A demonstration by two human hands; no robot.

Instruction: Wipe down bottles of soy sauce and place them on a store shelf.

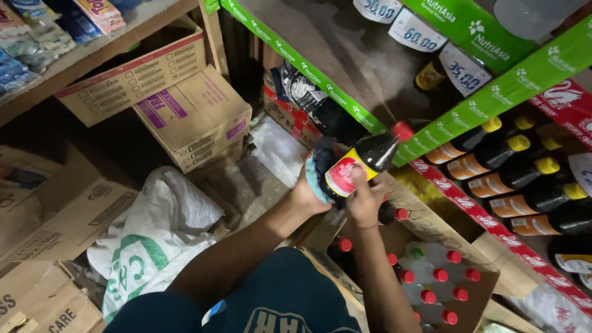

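Low in the frame sits the open carton [475, 296] of red-capped bottles [441, 275], just under the forearms. Above it, at centre, both hands meet on one dark sauce bottle [364, 161]: the right hand [365, 200] has its fingers [357, 179] curled shut over the label, the left hand [305, 194] presses a blue cloth [316, 182] around the base. The bottle's long axis tilts up-right, red cap [402, 131] aimed at the green-edged shelf [493, 102], with yellow-capped bottles [518, 179] racked beyond at right.
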